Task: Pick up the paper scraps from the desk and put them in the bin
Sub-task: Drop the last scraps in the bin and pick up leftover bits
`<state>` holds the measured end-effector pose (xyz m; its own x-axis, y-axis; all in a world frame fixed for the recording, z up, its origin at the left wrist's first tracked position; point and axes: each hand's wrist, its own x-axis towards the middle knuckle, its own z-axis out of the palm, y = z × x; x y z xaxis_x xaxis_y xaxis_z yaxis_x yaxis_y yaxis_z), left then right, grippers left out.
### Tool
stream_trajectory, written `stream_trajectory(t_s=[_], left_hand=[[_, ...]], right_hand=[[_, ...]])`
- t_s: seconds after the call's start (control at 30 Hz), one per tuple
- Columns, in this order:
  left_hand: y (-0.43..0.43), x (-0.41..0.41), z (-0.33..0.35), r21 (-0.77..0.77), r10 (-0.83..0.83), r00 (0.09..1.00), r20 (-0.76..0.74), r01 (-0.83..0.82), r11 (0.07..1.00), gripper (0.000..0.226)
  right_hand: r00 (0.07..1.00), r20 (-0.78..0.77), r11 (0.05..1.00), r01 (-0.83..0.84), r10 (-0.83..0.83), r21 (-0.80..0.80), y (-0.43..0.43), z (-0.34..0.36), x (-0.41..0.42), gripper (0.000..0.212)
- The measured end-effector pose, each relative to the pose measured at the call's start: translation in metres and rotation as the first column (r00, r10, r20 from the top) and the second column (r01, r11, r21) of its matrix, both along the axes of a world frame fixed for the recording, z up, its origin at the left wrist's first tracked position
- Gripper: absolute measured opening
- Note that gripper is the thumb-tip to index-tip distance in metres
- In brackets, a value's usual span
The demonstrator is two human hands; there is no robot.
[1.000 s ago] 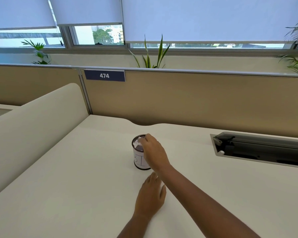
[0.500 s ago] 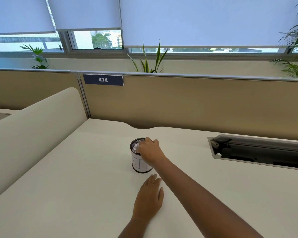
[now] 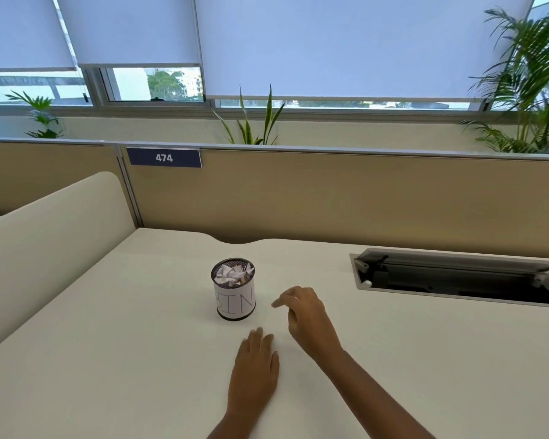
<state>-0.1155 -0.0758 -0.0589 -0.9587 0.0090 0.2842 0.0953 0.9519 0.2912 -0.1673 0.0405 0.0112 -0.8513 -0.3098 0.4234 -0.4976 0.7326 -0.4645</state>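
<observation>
A small black mesh bin (image 3: pixel 235 304) with a white label reading BIN stands upright on the white desk (image 3: pixel 124 359). Crumpled white paper scraps (image 3: pixel 233 274) fill its top. My right hand (image 3: pixel 308 315) hovers just right of the bin, apart from it, fingers loosely curled and holding nothing. Palm down and fingers together, my left hand (image 3: pixel 255 372) lies flat on the desk in front of the bin. I see no loose scraps on the desk surface.
An open cable hatch (image 3: pixel 457 278) is sunk into the desk at the right. A beige partition (image 3: pixel 330 198) with a 474 sign (image 3: pixel 164 157) runs along the back. A rounded white divider (image 3: pixel 45 248) borders the left side. Plants stand behind.
My right hand was over the bin's mouth pressing paper in; it has pulled back to the right and down, leaving the scraps in the bin. The left hand stayed flat.
</observation>
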Motion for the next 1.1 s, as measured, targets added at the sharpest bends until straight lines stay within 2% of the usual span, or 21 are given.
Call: stream_trajectory(t_s=[0.07,0.13,0.2,0.23,0.3,0.4,0.5,0.63,0.77,0.87,1.0,1.1], left_hand=[[0.015,0.010,0.005,-0.016,-0.030,0.992,0.121,0.032,0.999,0.042],[0.033,0.020,0.008,-0.049,-0.046,0.992,0.116,0.052,0.997,0.047],[0.054,0.029,0.011,-0.030,-0.067,0.993,0.096,0.070,0.997,0.029],[0.064,0.031,0.011,-0.014,-0.070,0.997,0.037,0.070,0.997,0.021],[0.082,0.033,0.012,0.172,-0.068,0.997,0.041,0.060,0.983,0.033],[0.116,0.039,0.005,0.389,-0.067,0.997,0.038,0.047,0.920,0.036],[0.153,0.045,0.005,0.386,-0.104,0.993,0.051,0.076,0.919,0.038],[0.204,0.056,0.007,0.404,-0.155,0.984,0.087,0.107,0.909,0.037],[0.248,0.064,0.014,0.279,-0.187,0.982,-0.025,0.186,0.942,0.034],[0.276,0.068,0.020,0.381,-0.250,0.961,0.119,0.189,0.905,0.037],[0.308,0.066,0.021,0.380,-0.270,0.952,0.142,0.200,0.903,0.039],[0.328,0.065,0.021,0.381,-0.297,0.939,0.172,0.214,0.899,0.039]], right_hand=[[0.998,0.030,0.998,0.056,-0.056,-0.003,0.032,-0.016,0.017,0.038],[0.992,0.064,0.994,0.113,-0.113,-0.004,0.064,-0.031,0.037,0.038],[0.981,0.084,0.985,0.174,-0.173,-0.006,0.097,-0.043,0.057,0.037],[0.975,0.096,0.980,0.201,-0.199,-0.013,0.112,-0.048,0.067,0.037],[0.961,0.134,0.968,0.248,-0.242,-0.030,0.145,-0.055,0.083,0.037],[0.939,0.122,0.943,0.329,-0.321,-0.048,0.193,-0.062,0.104,0.042],[0.916,0.049,0.916,0.400,-0.398,-0.041,0.240,-0.066,0.121,0.047],[0.870,0.028,0.870,0.492,-0.491,-0.039,0.296,-0.067,0.138,0.045],[0.808,0.121,0.813,0.583,-0.577,-0.016,0.346,-0.062,0.143,0.039],[0.745,0.163,0.757,0.653,-0.647,0.019,0.378,-0.050,0.140,0.036],[0.653,0.144,0.668,0.721,-0.744,0.185,0.429,-0.041,0.125,0.038],[0.591,0.191,0.618,0.709,-0.783,0.339,0.456,-0.041,0.114,0.038]])
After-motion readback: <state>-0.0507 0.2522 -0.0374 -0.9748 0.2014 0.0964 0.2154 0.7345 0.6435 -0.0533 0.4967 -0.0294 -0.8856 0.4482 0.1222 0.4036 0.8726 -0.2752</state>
